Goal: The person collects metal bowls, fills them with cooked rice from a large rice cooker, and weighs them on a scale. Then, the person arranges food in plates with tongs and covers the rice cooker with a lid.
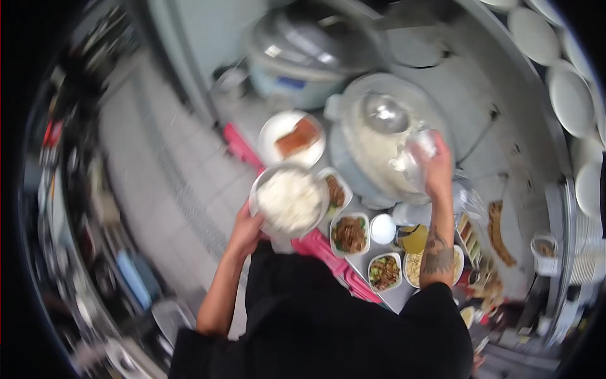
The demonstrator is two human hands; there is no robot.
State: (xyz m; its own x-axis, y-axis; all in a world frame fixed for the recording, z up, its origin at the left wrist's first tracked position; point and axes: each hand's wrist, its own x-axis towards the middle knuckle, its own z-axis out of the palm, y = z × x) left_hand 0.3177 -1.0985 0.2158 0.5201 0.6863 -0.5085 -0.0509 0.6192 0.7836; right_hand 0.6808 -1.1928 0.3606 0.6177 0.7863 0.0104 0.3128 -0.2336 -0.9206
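Observation:
My left hand [245, 231] grips the rim of a bowl [254, 203] heaped with white rice [290, 199]. My right hand [435, 165] is closed on a clear, shiny item, blurred, perhaps a bowl or plastic [421, 146], over a large rice tub [392, 85]. A rounded metal bowl or ladle [386, 114] rests on the rice in the tub. Beyond the held bowl is a white plate [270, 131] with reddish-brown meat [297, 138]. Dishes of brown meat [350, 234] and of mixed food [384, 271] stand to its right.
A large lidded cooker [297, 79] stands behind the tub. Near my right forearm are a white cup [382, 228] and a yellow container [414, 240]. Pink material [322, 252] lines the counter's front edge. White plates [570, 98] are stacked at the far right.

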